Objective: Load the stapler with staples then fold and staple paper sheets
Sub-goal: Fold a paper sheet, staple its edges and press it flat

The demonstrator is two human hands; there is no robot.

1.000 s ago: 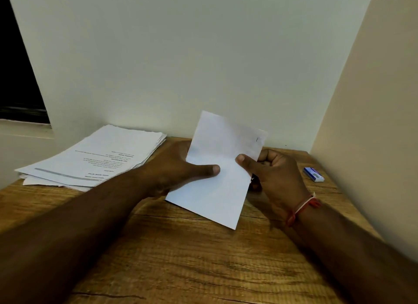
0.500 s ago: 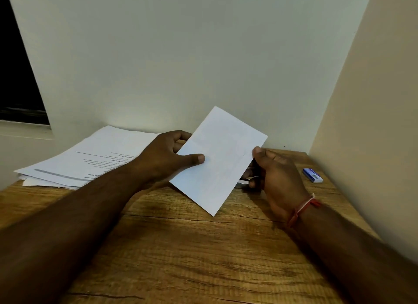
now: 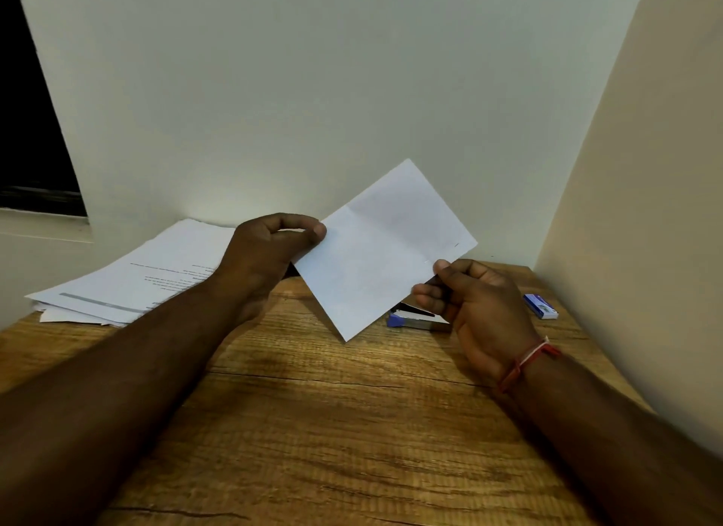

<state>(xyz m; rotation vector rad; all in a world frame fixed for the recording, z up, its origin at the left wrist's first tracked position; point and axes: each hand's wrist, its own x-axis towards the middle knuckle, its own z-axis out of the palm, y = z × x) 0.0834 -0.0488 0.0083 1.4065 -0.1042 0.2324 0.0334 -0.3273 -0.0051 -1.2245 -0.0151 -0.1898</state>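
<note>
A folded white sheet [image 3: 383, 251] is held tilted above the wooden table [image 3: 313, 427], one corner pointing down. My left hand [image 3: 270, 251] pinches its left corner between thumb and fingers. Two small staple marks show near its right edge. My right hand [image 3: 473, 306] is at the sheet's lower right edge, its fingers curled round the dark rear part of the stapler [image 3: 414, 317]. The stapler's blue front tip and metal base show just under the sheet; the rest is hidden by the paper and my hand.
A loose stack of printed sheets [image 3: 137, 279] lies at the table's back left. A small blue and white staple box [image 3: 542, 306] sits at the back right, close to the side wall. Walls close the table in behind and on the right.
The folded sheet has risen and turned clockwise, and my left hand's grip has slid to its left corner. The stapler, hidden behind the paper before, now shows beneath it.
</note>
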